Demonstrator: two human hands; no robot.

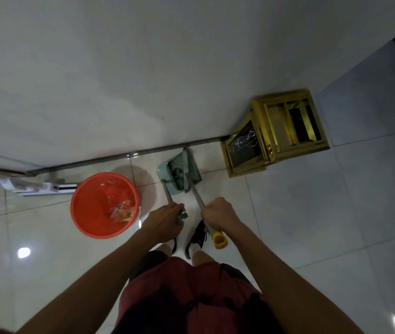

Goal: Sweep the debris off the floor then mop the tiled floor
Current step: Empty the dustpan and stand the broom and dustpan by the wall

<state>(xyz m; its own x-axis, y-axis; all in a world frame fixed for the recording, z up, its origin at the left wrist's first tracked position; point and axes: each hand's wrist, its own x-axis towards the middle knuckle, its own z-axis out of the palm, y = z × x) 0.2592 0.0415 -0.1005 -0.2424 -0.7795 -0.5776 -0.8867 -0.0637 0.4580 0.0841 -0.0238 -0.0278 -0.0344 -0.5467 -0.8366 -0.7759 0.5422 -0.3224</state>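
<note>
Broom (193, 189) and dustpan (167, 172) (both gripped) tight against wall (119, 80)

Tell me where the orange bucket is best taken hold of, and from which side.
Probably at the rim of the orange bucket, reached from above: it stands upright and open on the tiled floor, with no handle visible. The near side is free; the far side is close to the wall, and the white mop lies there.

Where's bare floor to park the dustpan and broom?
Open tiles lie right of the feet, below the gold bin, and lower left below the orange basin. Crowded along the wall: mop, basin, dustpan, bin.
</note>
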